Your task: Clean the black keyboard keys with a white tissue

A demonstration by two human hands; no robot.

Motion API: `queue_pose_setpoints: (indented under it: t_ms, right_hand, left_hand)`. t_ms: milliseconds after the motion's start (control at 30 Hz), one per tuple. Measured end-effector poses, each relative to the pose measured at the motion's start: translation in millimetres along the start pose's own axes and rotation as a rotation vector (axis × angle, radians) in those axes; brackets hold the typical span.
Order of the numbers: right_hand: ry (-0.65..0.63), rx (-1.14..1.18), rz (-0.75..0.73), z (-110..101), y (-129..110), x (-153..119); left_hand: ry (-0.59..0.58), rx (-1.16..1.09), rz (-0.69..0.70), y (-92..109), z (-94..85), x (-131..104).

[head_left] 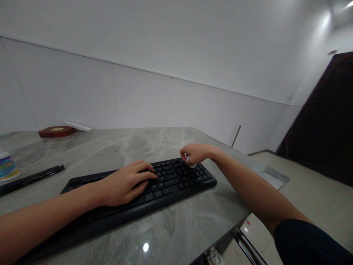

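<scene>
A black keyboard [165, 200] lies slantwise on the grey marbled countertop. My left hand [128, 183] rests on its middle keys, palm down with the fingers stretched out and slightly apart. Over the keys near the right end, my right hand [195, 151] is closed around a crumpled white tissue [192, 165]. Only small bits of the tissue show below and between the fingers. It appears to touch the keys there.
On the left stand a white-capped bottle [8, 168] with a colourful label and a long black object [33, 179]. Against the wall lie a reddish-brown box [56, 131] and a white strip [78, 127]. The countertop [176, 235] ends to the right, above a drawer.
</scene>
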State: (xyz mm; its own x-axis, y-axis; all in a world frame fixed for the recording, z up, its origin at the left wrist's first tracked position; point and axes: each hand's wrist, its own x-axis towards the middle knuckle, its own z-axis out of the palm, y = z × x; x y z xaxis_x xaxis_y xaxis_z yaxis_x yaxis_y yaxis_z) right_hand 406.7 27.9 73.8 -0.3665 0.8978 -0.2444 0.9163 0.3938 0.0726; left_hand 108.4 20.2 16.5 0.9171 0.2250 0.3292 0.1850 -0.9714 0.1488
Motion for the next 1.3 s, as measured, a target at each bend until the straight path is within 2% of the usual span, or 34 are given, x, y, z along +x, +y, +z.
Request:
queue_pose_setpoints:
  t_ms: [100, 267, 400, 567, 733, 867, 1033, 1200, 1300]
  right_hand:
    - [-0.055, 0.027, -0.02, 0.9, 0.2, 1.2]
    - [-0.007, -0.006, 0.004, 0.2, -1.1, 0.4]
    - [-0.081, -0.005, 0.029, -0.6, 0.0, -0.9]
    - [0.004, -0.043, 0.018, 0.4, 2.5, 0.4]
    - [-0.086, -0.001, 0.023, 1.0, 3.4, 0.5]
    - [-0.003, -0.021, -0.009, 0.6, 1.6, 1.0]
    - [-0.08, 0.019, -0.037, 0.4, 3.8, 1.6]
    - [0.007, -0.027, -0.034, 0.0, 4.8, 1.6]
    - [-0.064, 0.016, -0.045, 0.4, 6.1, 1.7]
  left_hand:
    - [0.016, -0.006, 0.005, 0.3, -0.4, 0.3]
    - [0.013, 0.009, 0.013, 0.1, -0.2, -0.5]
    - [0.01, 0.01, 0.011, -0.5, 0.1, -1.7]
    - [0.004, 0.004, 0.007, -0.4, 0.1, -1.2]
    - [0.007, 0.004, 0.013, -0.7, 0.5, -1.0]
    - [0.001, 0.007, 0.005, -0.3, -0.2, -1.3]
    - [-0.003, 0.007, 0.009, -0.6, -0.2, -1.0]
    - [0.009, 0.008, 0.009, -1.2, 0.5, -0.9]
    - [0.027, 0.002, 0.024, -1.4, 0.6, -0.9]
